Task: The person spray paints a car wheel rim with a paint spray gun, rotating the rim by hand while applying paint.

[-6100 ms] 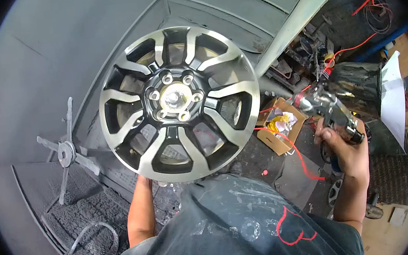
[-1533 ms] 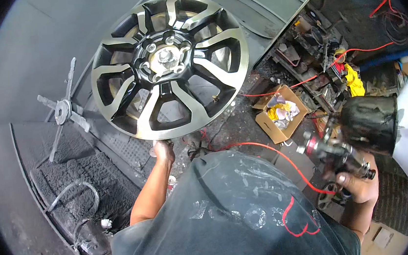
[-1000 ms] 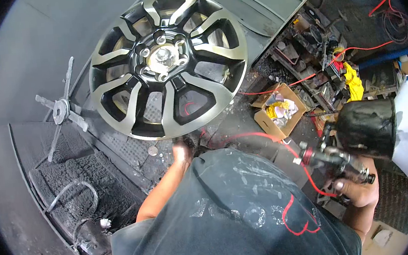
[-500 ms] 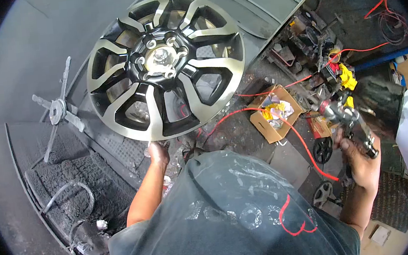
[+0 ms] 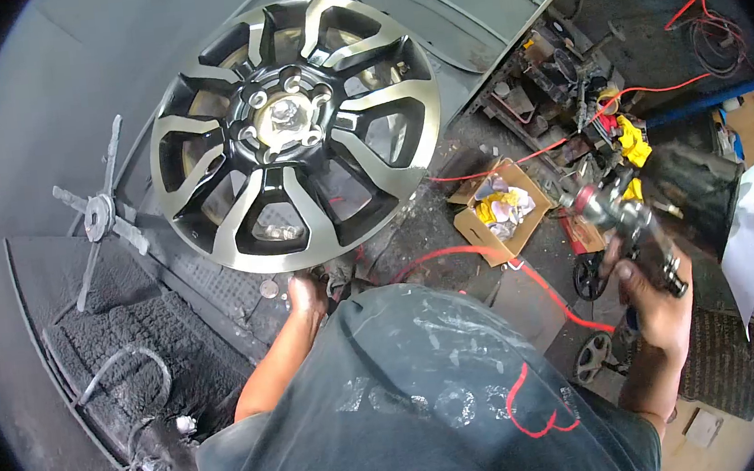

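A black-and-silver alloy wheel [image 5: 249,213] faces up in the upper middle of the head view. My left hand [image 5: 306,295] is at its near edge, with the fingers mostly hidden beneath or behind the rim, so their grip is unclear. On the right, my right hand [image 5: 657,295] is wrapped around a metal spray gun [image 5: 615,212], held up away from the wheel. A red hose [image 5: 551,296] runs across the floor toward my right side; where it joins the gun is hidden.
A four-armed stand [image 5: 99,217] is at the left, near a dark padded block [image 5: 137,340]. An open cardboard box [image 5: 522,238] with crumpled paper and yellow cloth lies right of the wheel. Cluttered tools [image 5: 562,81] and a black bucket [image 5: 695,191] fill the right side.
The wheel has turned about its hub, its spokes now lying at different angles. My left hand has shifted slightly at the rim. My right hand still holds the spray gun in nearly the same place.
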Motion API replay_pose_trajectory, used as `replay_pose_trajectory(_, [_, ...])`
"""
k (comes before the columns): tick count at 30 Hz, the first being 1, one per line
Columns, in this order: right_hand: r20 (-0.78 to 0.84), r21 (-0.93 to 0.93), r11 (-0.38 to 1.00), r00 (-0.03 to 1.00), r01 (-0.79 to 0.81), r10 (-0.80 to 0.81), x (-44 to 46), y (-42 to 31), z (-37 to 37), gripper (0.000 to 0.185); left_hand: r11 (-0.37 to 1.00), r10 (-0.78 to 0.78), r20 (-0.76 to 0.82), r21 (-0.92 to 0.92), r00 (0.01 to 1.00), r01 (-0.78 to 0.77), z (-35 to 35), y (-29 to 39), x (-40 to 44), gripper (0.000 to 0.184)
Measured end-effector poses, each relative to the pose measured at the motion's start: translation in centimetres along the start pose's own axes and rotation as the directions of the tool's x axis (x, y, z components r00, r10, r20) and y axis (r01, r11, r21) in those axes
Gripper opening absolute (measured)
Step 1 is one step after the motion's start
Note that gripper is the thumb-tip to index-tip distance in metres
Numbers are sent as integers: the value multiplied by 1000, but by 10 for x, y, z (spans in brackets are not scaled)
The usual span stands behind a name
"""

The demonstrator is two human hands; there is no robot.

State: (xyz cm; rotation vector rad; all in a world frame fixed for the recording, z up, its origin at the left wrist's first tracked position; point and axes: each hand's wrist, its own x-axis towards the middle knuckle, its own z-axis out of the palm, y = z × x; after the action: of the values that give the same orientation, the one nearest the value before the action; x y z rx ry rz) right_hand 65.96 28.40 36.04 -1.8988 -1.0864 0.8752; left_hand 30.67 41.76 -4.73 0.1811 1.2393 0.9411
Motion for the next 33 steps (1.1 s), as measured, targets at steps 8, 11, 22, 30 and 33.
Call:
replay_pose_trajectory(8, [31,-64,997,999,36,-34,3,3,-6,35,995,-98,168,1,981,99,-11,-15,2,33])
replay_pose_trajectory(11, [167,-6,993,979,-114,114,-11,-3,-6,58,966,-176,304,237,936,104,-14,-10,0,34])
replay_pose_trajectory(22, [4,-11,999,1000,-29,30,0,3,2,59,971,216,21,-106,976,-212,-20,14,24,38])
replay_pose_trajectory(30, [280,194,950,942,-244,185,-32,-9,3,65,983,58,55,-177,997,-48,-24,-28,33,33])
replay_pose_trajectory(33, [344,232,925,915,-301,211,-29,-15,4,68,989,-14,176,-141,984,39,15,-15,-8,41])
